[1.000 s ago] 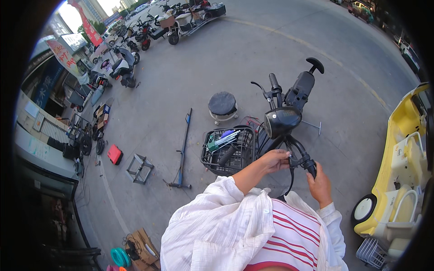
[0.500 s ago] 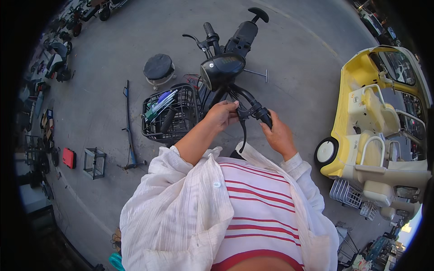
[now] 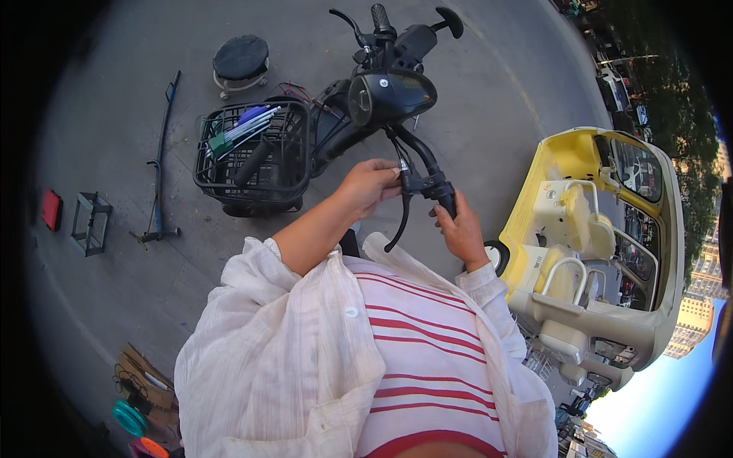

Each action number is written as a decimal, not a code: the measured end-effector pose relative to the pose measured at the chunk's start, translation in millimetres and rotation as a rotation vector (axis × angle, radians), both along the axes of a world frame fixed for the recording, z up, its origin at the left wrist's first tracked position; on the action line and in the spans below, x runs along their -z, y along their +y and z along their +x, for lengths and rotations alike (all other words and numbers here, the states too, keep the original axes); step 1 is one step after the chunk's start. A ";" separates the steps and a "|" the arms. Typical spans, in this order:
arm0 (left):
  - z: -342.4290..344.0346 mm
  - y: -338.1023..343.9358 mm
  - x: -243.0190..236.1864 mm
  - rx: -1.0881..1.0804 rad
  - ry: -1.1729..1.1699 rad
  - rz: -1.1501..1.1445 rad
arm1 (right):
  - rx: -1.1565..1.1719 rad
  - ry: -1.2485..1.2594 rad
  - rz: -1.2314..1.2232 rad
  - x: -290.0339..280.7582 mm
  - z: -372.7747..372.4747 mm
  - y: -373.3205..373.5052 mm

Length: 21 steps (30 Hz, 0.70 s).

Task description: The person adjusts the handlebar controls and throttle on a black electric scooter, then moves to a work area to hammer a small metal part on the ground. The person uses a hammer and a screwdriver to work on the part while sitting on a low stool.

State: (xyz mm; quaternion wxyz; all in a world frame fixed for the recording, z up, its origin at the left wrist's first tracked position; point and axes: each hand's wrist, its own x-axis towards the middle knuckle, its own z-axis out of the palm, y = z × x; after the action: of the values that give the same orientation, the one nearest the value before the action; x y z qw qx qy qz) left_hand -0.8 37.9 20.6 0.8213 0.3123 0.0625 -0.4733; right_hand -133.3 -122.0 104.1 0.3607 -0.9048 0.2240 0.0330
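At the black handlebar (image 3: 420,153), my left hand (image 3: 376,183) pinches a small silver fitting (image 3: 404,165) beside the lever mount, above the drooping brake lever (image 3: 398,229). My right hand (image 3: 456,229) is closed on the black end grip (image 3: 444,197). Beyond the hands are the bike's round-bodied black headlight (image 3: 392,98), a second grip (image 3: 379,17) with its lever, and a black wire basket (image 3: 210,172) holding white rods, a green item and a blue item.
A yellow small vehicle (image 3: 525,198) stands at my right. On the concrete at left are a round black stool (image 3: 240,57), a long blue-black bar (image 3: 159,183), a metal frame (image 3: 92,225), a red case (image 3: 51,210), cardboard (image 3: 137,362) and a cyan coil (image 3: 130,418).
The camera view has swung, so the stool, basket and yellow vehicle appear shifted left compared with a second ago. Both hands stay at the handlebar, the left fingers at the same fitting.
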 end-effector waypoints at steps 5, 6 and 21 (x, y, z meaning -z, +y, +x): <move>2.9 0.7 6.4 -0.002 0.029 -0.023 | -0.005 0.028 0.059 3.8 4.9 1.7; 2.9 0.7 8.2 -0.002 0.035 -0.027 | -0.005 0.044 0.061 3.4 5.7 1.9; 7.4 2.1 7.8 0.047 0.073 -0.051 | 0.012 0.071 0.098 1.6 7.2 3.2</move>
State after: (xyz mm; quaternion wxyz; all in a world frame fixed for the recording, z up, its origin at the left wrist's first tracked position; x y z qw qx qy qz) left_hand 6.6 40.0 12.8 0.8148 0.2751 0.0730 -0.5051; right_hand -126.1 -118.7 102.4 0.3967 -0.8829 0.2402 0.0736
